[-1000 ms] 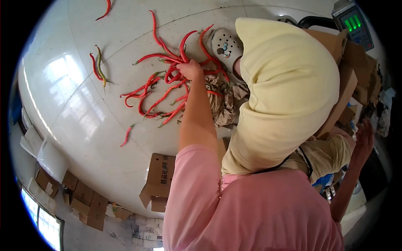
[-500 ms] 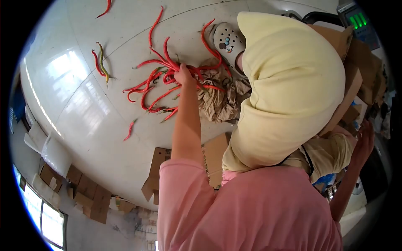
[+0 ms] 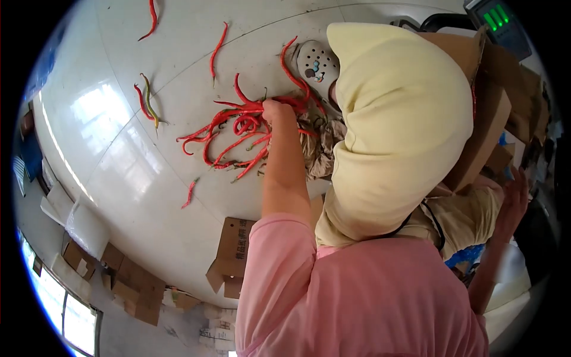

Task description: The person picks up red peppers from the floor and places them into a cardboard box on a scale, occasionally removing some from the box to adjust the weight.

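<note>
My left hand (image 3: pixel 276 110) is closed around several long red chili peppers (image 3: pixel 245 109) at the top of a loose pile on the tiled floor. More red peppers (image 3: pixel 223 156) with green stems lie curled below and left of the hand. Crumpled brown cloth or paper (image 3: pixel 321 147) is partly under the pile, next to a light clog (image 3: pixel 318 64) on my foot. Over at the far right, my right hand (image 3: pixel 514 201) has its fingers stretched out beside the knee and a cardboard box; nothing shows in it.
Single peppers lie apart on the floor, one red (image 3: pixel 219 52), and a red and a greenish pair (image 3: pixel 147 102). Opened cardboard boxes (image 3: pixel 485 140) stand on my right, near a device with a green display (image 3: pixel 496 18). Another carton (image 3: pixel 231 253) sits below my left arm.
My left hand has shifted right with its peppers, toward the brown crumpled material. The view has moved slightly. My right hand stays near the box.
</note>
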Action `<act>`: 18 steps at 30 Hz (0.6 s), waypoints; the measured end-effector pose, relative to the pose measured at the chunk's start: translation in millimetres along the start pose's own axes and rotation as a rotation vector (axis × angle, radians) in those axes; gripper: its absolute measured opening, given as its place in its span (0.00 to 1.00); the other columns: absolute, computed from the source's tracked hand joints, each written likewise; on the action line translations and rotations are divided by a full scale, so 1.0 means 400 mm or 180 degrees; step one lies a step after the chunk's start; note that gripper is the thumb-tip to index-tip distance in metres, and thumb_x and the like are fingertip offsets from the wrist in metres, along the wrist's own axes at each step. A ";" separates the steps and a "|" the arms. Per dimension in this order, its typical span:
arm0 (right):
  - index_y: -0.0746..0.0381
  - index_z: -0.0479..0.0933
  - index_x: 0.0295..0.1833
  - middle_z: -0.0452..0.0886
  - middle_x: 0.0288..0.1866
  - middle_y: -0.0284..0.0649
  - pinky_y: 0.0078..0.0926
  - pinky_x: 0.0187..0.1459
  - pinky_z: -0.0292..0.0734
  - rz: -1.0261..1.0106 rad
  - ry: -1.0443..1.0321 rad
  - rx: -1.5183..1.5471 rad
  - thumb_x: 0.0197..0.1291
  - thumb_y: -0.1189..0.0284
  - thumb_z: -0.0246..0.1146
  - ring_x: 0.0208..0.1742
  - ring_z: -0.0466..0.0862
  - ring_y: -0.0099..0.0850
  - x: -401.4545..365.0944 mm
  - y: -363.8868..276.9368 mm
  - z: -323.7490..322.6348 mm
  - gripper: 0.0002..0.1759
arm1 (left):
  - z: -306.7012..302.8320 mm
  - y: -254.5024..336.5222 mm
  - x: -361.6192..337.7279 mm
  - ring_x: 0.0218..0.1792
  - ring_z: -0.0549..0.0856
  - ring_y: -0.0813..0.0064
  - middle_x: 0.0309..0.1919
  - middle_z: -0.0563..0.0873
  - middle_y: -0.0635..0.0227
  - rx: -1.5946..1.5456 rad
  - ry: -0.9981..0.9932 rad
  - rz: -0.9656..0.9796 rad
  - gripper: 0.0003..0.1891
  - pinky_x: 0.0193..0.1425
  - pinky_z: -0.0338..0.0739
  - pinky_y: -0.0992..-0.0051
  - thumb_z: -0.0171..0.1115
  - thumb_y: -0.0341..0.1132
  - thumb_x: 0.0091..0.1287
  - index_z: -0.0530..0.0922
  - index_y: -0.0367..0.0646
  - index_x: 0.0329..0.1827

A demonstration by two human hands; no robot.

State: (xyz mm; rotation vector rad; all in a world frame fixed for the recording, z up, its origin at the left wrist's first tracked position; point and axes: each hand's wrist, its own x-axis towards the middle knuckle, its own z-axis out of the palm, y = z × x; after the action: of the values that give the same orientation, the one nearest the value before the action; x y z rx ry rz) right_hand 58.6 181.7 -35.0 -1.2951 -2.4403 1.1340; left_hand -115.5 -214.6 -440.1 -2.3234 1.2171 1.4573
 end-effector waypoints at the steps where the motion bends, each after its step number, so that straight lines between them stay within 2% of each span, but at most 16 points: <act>1: 0.62 0.66 0.64 0.73 0.59 0.38 0.20 0.49 0.71 0.0013 0.0011 0.0027 0.65 0.74 0.50 0.47 0.74 0.21 -0.007 -0.002 0.007 0.21 | 0.005 0.007 0.006 0.46 0.80 0.56 0.48 0.81 0.53 -0.0331 -0.0001 -0.0021 0.20 0.46 0.76 0.60 0.55 0.38 0.58 0.77 0.32 0.49; 4: 0.61 0.63 0.66 0.70 0.63 0.37 0.20 0.52 0.69 -0.0010 -0.0142 0.0077 0.68 0.70 0.47 0.47 0.73 0.21 0.004 0.064 -0.044 0.22 | -0.020 0.037 0.017 0.40 0.82 0.59 0.44 0.81 0.56 -0.0873 -0.0433 0.0169 0.14 0.39 0.77 0.60 0.57 0.31 0.57 0.77 0.31 0.43; 5: 0.60 0.63 0.66 0.69 0.63 0.37 0.20 0.52 0.69 0.0009 -0.0123 0.0140 0.68 0.70 0.47 0.47 0.73 0.21 0.000 0.068 -0.051 0.22 | -0.023 0.039 0.075 0.36 0.82 0.62 0.40 0.81 0.60 -0.1497 -0.0621 0.0056 0.08 0.36 0.78 0.62 0.58 0.26 0.57 0.77 0.32 0.38; 6: 0.60 0.63 0.66 0.69 0.63 0.36 0.20 0.52 0.69 0.0032 -0.0110 0.0211 0.68 0.69 0.48 0.47 0.73 0.21 -0.004 0.073 -0.055 0.22 | -0.053 0.062 0.059 0.37 0.81 0.62 0.38 0.81 0.60 -0.1682 -0.1045 -0.0024 0.06 0.40 0.79 0.62 0.56 0.26 0.60 0.75 0.34 0.38; 8: 0.61 0.64 0.65 0.70 0.62 0.36 0.20 0.51 0.70 0.0030 -0.0084 0.0399 0.68 0.71 0.48 0.46 0.74 0.21 -0.010 0.088 -0.058 0.21 | -0.125 0.084 0.124 0.41 0.80 0.61 0.39 0.81 0.59 -0.2511 -0.2445 0.0033 0.07 0.47 0.77 0.60 0.57 0.27 0.62 0.74 0.36 0.42; 10: 0.63 0.66 0.63 0.73 0.60 0.37 0.20 0.51 0.71 -0.0027 -0.0046 0.0623 0.67 0.75 0.48 0.44 0.74 0.21 -0.010 0.104 -0.058 0.19 | -0.231 0.145 0.055 0.47 0.78 0.59 0.42 0.80 0.58 -0.2699 -0.3723 0.0070 0.09 0.55 0.74 0.59 0.55 0.28 0.65 0.73 0.36 0.46; 12: 0.63 0.66 0.63 0.73 0.59 0.38 0.20 0.50 0.70 -0.0048 0.0044 0.0619 0.67 0.74 0.49 0.44 0.73 0.21 -0.017 0.098 -0.042 0.19 | -0.325 0.225 -0.131 0.45 0.78 0.61 0.41 0.80 0.60 -0.3144 -0.3343 -0.0334 0.08 0.58 0.71 0.60 0.52 0.29 0.67 0.74 0.37 0.45; 14: 0.63 0.66 0.63 0.73 0.59 0.39 0.19 0.50 0.69 -0.0258 -0.0090 0.0705 0.67 0.74 0.50 0.43 0.73 0.21 -0.032 0.082 -0.030 0.19 | -0.398 0.264 -0.211 0.48 0.77 0.60 0.43 0.79 0.57 -0.3436 -0.3765 0.0174 0.09 0.61 0.70 0.58 0.51 0.27 0.67 0.72 0.33 0.47; 15: 0.63 0.67 0.62 0.73 0.58 0.39 0.19 0.48 0.69 -0.0239 -0.0041 0.1105 0.67 0.75 0.49 0.42 0.72 0.21 -0.035 0.076 -0.018 0.19 | -0.427 0.276 -0.304 0.52 0.75 0.61 0.46 0.77 0.56 -0.3317 -0.3800 0.0777 0.10 0.60 0.73 0.61 0.50 0.27 0.68 0.71 0.30 0.48; 18: 0.64 0.68 0.61 0.74 0.57 0.39 0.20 0.46 0.69 -0.0600 -0.0480 0.1369 0.67 0.76 0.49 0.41 0.72 0.21 -0.043 0.088 -0.029 0.18 | -0.485 0.307 -0.361 0.48 0.75 0.64 0.48 0.75 0.55 -0.2970 -0.4306 0.1289 0.15 0.55 0.75 0.66 0.49 0.26 0.68 0.65 0.30 0.55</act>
State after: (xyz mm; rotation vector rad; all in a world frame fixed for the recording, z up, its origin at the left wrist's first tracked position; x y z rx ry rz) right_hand 97.0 186.8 -47.5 -0.8615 -2.1808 1.6324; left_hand -96.0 -312.7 -188.0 -0.6072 0.5587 3.2733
